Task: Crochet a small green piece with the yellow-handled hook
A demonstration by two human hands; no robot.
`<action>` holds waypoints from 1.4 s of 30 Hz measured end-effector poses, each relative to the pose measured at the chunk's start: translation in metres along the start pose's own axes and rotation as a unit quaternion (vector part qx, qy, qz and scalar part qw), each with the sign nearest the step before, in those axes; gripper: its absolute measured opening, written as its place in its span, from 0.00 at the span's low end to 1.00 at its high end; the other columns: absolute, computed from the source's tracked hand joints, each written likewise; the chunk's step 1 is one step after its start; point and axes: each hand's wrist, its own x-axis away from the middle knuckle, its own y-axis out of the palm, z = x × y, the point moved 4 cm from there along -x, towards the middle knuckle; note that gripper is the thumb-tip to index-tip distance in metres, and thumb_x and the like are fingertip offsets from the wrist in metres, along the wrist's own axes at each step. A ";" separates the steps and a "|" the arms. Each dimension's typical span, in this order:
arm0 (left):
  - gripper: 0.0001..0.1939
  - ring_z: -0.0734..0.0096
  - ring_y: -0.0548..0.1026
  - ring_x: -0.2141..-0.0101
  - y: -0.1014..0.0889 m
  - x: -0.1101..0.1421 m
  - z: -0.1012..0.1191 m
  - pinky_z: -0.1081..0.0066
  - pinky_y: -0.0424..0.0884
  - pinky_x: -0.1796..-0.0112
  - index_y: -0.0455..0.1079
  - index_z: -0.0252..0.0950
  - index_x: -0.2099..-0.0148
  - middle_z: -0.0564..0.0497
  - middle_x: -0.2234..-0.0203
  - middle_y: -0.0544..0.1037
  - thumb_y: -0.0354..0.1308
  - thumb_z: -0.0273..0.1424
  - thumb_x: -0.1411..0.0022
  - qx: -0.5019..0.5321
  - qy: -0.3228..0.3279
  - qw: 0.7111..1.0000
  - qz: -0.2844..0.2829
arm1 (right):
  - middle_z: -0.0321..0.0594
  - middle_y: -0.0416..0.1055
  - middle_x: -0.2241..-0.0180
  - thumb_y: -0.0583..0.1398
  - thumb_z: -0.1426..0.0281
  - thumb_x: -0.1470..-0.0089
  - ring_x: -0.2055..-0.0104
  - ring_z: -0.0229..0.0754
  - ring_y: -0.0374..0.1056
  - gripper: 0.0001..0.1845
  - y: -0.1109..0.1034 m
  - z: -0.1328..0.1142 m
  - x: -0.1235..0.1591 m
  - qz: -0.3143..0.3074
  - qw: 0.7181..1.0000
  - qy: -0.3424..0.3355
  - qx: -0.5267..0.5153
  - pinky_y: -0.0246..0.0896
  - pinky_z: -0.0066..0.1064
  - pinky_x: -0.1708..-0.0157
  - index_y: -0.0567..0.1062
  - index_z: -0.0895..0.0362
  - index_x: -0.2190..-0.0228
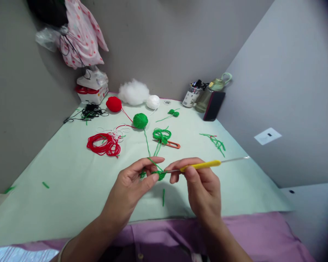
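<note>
My left hand (pixel 135 179) pinches a small green crochet piece (pixel 160 175) between thumb and fingers, with green yarn running over the raised index finger. In my right hand (pixel 200 182) is a crochet hook (pixel 205 165) with a yellow handle, held like a pencil. Its left metal end meets the crochet piece; the other end points right. From the green yarn ball (pixel 140 120), a strand leads down to my left hand. Beyond the hands lie a looped green yarn bundle (pixel 162 135) and an orange-handled cutter (pixel 172 144).
A red yarn coil (pixel 102 144), red ball (pixel 114 104), white ball (pixel 153 102) and white stuffing (pixel 133 92) lie toward the back left. Green scraps (pixel 218 143) are at right. A phone (pixel 214 106) leans against a bottle (pixel 203 100) beside a pen cup (pixel 191 95).
</note>
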 end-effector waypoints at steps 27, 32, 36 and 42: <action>0.15 0.65 0.72 0.58 0.010 -0.001 0.000 0.67 0.65 0.51 0.87 0.47 0.49 0.51 0.63 0.78 0.75 0.35 0.39 0.100 -0.046 0.994 -0.017 | 0.41 0.84 0.62 0.63 0.63 0.29 0.69 0.39 0.74 0.11 0.004 0.013 -0.002 0.011 0.997 0.024 -0.070 0.71 0.33 0.66 0.86 0.52 0.60; 0.15 0.64 0.72 0.57 0.008 -0.002 0.001 0.67 0.66 0.52 0.87 0.47 0.50 0.51 0.63 0.79 0.74 0.35 0.40 0.088 -0.046 0.995 -0.014 | 0.40 0.84 0.64 0.62 0.62 0.28 0.70 0.38 0.76 0.12 0.004 0.012 -0.004 0.015 0.994 0.041 -0.096 0.74 0.32 0.65 0.84 0.53 0.61; 0.13 0.66 0.72 0.60 0.006 -0.001 0.002 0.68 0.66 0.55 0.88 0.46 0.51 0.51 0.64 0.78 0.75 0.35 0.40 0.073 -0.034 0.997 -0.008 | 0.39 0.84 0.64 0.59 0.64 0.26 0.70 0.37 0.77 0.12 0.003 0.006 -0.003 0.007 0.998 0.008 -0.060 0.75 0.31 0.65 0.83 0.52 0.60; 0.14 0.71 0.69 0.64 0.004 -0.002 0.000 0.72 0.66 0.57 0.87 0.48 0.49 0.54 0.66 0.77 0.74 0.34 0.37 0.003 0.013 1.000 0.015 | 0.43 0.84 0.59 0.56 0.74 0.26 0.60 0.43 0.80 0.13 0.004 -0.009 0.008 -0.055 0.964 -0.181 0.186 0.77 0.36 0.60 0.80 0.52 0.50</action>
